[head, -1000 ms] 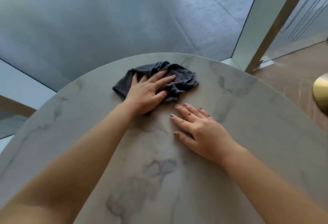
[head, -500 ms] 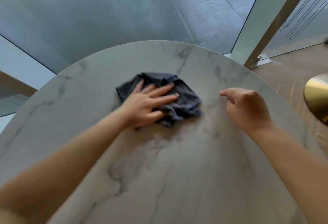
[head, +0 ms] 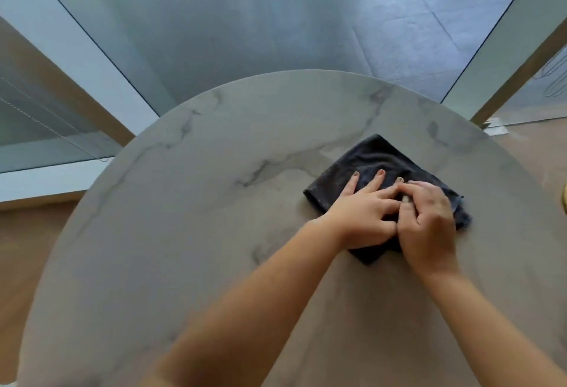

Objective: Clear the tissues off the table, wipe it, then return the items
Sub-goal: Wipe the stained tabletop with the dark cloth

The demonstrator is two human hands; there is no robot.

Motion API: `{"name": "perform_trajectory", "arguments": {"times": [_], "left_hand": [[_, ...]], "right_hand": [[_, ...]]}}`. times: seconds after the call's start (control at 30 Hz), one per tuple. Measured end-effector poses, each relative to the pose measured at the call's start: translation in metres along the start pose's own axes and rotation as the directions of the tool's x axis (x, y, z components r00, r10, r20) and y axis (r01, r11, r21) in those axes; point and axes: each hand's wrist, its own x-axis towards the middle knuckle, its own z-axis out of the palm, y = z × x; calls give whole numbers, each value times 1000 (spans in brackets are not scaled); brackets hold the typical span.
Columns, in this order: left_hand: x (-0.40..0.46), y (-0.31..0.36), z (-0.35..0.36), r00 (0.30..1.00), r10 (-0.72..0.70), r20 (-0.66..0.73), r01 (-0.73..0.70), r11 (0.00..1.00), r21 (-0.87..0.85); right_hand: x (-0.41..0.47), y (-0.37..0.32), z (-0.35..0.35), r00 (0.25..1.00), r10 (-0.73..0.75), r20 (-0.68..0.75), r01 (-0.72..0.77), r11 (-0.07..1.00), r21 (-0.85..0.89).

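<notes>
Pressing cloth point(head: 376, 158) on table point(head: 190, 202): both hands; gold object point(head: 564, 199) beyond.

1. The cloth point(head: 379, 156): its near portion is covered by both hands; only the far corner and side edges show.
2. The left hand point(head: 360, 218): its outer fingers are overlapped by the right hand point(head: 429, 227), so their position cannot be determined.
3. The right hand: its fingertips fold under, so its grip on the cloth cannot be determined.
4. The worktop point(head: 184, 202): its near rim is cut off by the bottom edge.
5. A yellowish object point(head: 564, 199): cropped by the right edge; identity indeterminable.
</notes>
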Motion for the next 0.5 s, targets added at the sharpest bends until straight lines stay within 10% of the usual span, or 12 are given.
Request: {"name": "perform_trajectory", "arguments": {"times": [0.1,0.23,0.37,0.5], "left_hand": [[-47,-34,-34,934,-140,-329,34,951,-309],[-161,-101,-38,664,-297,-686,234,954,-187],[-255,-146,-39,495,-417,-762,524,843,-122],[-308,-150,-27,460,-488,-742,613,779,-132]], "right_hand": [[-2,-19,12,960,211,181,-148,938,-312],[26,-42,50,884,365,293,-94,751,-653],[-9,-98,98,863,84,498,225,819,-528],[-93,-102,71,673,-285,682,591,762,-265]]}}
